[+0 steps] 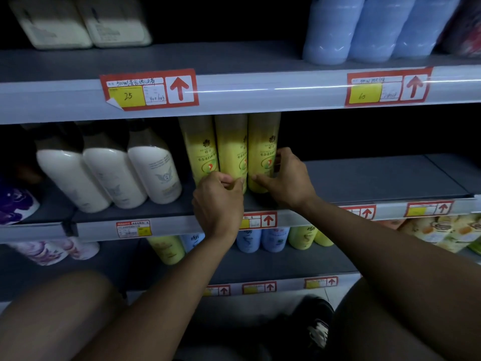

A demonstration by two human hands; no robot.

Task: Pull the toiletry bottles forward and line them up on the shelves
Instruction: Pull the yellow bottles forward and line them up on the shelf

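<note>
Three tall yellow bottles stand side by side on the middle shelf (364, 183). My left hand (218, 201) grips the base of the middle yellow bottle (231, 149). My right hand (289, 178) wraps around the lower part of the right yellow bottle (263, 147). The left yellow bottle (199, 149) stands untouched just beside my left hand. Three white bottles (153, 170) with dark caps stand in a row to the left on the same shelf, leaning back in this wide view.
The upper shelf carries pale blue bottles (335, 29) at right and cream containers (78, 24) at left. The lower shelf holds blue and yellow-green bottles (276, 238). A purple-patterned bottle (15, 204) is at far left. Bare shelf lies right of the yellow bottles. My knees and a shoe show below.
</note>
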